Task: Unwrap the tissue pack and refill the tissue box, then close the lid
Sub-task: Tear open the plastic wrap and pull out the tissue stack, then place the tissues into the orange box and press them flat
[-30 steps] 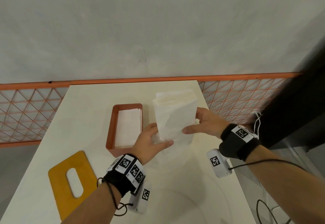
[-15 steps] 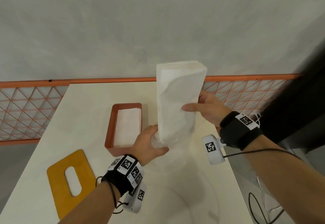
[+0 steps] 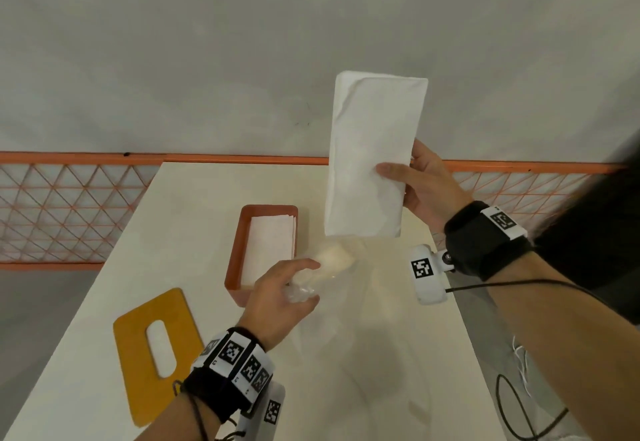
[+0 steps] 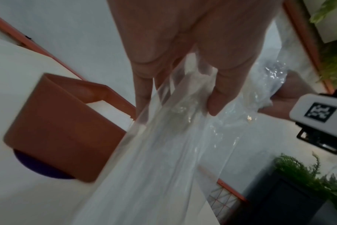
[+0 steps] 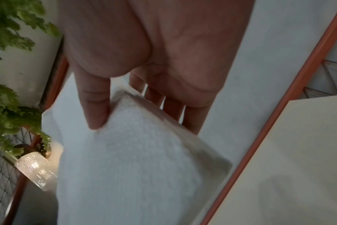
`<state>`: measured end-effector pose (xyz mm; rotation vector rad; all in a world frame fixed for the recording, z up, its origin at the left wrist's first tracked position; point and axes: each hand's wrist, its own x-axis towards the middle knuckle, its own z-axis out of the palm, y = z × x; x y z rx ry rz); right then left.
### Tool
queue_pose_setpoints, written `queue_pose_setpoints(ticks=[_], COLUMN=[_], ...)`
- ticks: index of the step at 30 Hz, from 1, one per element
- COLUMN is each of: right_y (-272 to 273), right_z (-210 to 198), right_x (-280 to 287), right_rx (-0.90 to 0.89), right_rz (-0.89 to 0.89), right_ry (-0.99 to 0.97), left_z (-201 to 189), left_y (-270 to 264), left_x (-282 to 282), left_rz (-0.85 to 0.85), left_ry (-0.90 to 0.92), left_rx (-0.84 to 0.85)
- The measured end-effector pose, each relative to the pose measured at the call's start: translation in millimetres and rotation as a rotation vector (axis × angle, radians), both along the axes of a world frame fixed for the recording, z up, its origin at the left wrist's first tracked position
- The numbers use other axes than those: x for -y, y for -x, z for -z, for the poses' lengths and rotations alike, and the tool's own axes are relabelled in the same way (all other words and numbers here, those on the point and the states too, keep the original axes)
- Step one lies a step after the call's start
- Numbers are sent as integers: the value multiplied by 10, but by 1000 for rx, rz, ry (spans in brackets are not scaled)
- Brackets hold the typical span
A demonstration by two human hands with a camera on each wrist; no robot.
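My right hand (image 3: 412, 180) holds a white stack of tissues (image 3: 370, 156) upright in the air above the table, thumb on the near face and fingers behind; the stack (image 5: 137, 167) fills the right wrist view. My left hand (image 3: 294, 288) grips the clear plastic wrapper (image 3: 332, 264) low over the table, and the wrapper (image 4: 164, 152) hangs from my curled fingers. The orange tissue box (image 3: 242, 250) stands open to the left with some white tissues inside. Its yellow lid (image 3: 156, 350) with an oval slot lies flat at the table's near left.
The cream table (image 3: 381, 371) ends at its right edge by my right arm, where cables hang. An orange mesh railing (image 3: 69, 212) runs behind the table, with a grey wall beyond. Green plants (image 4: 308, 175) and a glass lamp (image 5: 35, 169) show in the wrist views.
My right hand has lifted the tissue stack up and clear of the wrapper. My left hand has stayed low, keeping hold of the emptied wrapper.
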<state>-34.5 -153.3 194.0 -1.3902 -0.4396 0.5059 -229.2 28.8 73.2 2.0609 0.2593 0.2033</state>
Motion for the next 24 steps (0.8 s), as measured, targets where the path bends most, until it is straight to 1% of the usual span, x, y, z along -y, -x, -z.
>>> queue_pose_setpoints(ticks=[5,8,11,15,18,21,24], right_y=[65,116,206,351,445,519,565], right_z=[189,310,446,667,835,943,1008], right_x=[-332,-576,-827,-1127,-1349,-1562,-1740], right_rx=[-56,-99,-153,-200,-206,-206,-228], right_rz=[13,28,25,60,74,63,40], right_ry=[26,71,121,240,357,469,533], left_z=[-137,-194,-247,-288,-289,-277,-265], left_y=[337,558,763,987,1110,1168,1171], left_x=[-322,-591,-897,-1288,-1556,-1783,-1954], left_rz=[-71,-128,-149,-190,-217,-249,-268], left_ry=[55,89,140,180,173,210,236], left_rx=[-14,3,-22,-34,-22,-19,-19])
